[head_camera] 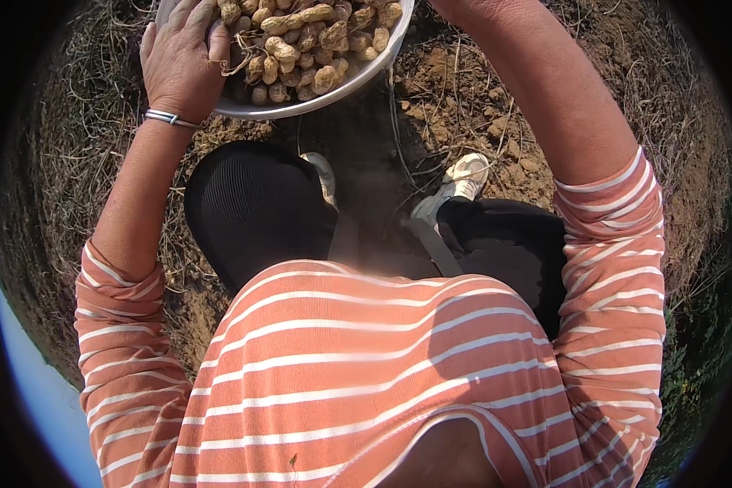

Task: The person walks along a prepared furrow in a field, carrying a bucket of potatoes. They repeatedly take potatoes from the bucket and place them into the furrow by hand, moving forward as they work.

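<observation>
A round white basin [317, 105] filled with unshelled peanuts [308, 36] stands at the top of the view, cut off by the picture's edge. My left hand [186, 64] lies over its left rim, the fingers spread and the thumb beside the peanuts; a thin dry root or stem hangs by the thumb tip. Whether those fingers grip the rim, I cannot tell for certain. My right forearm reaches up past the basin's right side, and my right hand is beyond the top edge, out of view.
Clumpy brown soil [500, 122] with dry stems [116, 146] surrounds me. My bent legs in black trousers [256, 207] and a light shoe [466, 174] are below the basin. Green plants [695, 366] grow at the far right.
</observation>
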Tool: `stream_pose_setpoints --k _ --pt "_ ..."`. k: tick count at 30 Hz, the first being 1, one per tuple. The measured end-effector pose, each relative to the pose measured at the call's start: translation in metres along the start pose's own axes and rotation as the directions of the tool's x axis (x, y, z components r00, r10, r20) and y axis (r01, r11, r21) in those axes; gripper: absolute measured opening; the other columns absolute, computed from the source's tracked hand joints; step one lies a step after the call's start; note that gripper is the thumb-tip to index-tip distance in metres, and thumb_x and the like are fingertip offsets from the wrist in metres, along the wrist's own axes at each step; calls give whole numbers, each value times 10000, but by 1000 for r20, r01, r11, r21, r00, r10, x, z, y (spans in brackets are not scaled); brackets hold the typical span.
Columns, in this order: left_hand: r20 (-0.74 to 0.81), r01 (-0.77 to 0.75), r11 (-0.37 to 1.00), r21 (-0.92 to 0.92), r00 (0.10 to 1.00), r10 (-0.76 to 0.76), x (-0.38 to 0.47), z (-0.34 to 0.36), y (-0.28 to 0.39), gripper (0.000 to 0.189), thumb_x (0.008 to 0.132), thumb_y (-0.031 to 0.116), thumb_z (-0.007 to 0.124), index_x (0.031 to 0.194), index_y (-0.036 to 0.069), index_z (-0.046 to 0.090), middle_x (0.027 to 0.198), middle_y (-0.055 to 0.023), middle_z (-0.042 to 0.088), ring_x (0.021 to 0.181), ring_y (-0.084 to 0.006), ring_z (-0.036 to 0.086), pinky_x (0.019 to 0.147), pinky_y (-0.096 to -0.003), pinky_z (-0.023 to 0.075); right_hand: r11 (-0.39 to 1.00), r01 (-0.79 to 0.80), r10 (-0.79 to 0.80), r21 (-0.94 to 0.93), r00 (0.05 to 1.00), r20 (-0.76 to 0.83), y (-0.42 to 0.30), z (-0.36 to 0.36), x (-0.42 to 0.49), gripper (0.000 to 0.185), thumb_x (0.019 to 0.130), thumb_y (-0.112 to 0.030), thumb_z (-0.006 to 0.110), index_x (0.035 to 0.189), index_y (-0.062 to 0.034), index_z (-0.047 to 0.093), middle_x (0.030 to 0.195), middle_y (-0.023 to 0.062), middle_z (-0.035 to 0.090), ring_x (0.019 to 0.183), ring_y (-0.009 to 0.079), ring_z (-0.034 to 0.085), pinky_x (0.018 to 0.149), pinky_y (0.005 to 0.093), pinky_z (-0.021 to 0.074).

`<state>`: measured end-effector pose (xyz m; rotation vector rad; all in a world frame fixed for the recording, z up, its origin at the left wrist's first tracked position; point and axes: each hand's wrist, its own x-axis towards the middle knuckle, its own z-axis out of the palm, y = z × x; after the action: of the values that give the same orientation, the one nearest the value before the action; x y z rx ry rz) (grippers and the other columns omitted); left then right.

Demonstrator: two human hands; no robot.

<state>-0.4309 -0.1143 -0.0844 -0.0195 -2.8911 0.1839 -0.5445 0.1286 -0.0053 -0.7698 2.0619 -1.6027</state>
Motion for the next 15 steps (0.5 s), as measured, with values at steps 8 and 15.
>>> stream_pose_setpoints --k 8,15 --pt "25 73 989 -129 997 -71 9 -14 20 403 884 289 467 1271 187 512 1361 -32 450 1228 -211 436 1109 -436 164 844 -444 356 -301 883 -305 11 -127 -140 206 880 -122 460 1028 -71 593 773 10 535 631 100 503 577 233 438" --pt "31 90 995 -42 996 -89 4 -7 -8 418 917 286 418 1326 214 466 1401 -24 420 1288 -188 384 1094 -464 163 141 -903 678 -405 387 -625 48 -92 -442 216 842 -141 494 1011 -113 625 915 181 644 847 355 612 754 411 473"
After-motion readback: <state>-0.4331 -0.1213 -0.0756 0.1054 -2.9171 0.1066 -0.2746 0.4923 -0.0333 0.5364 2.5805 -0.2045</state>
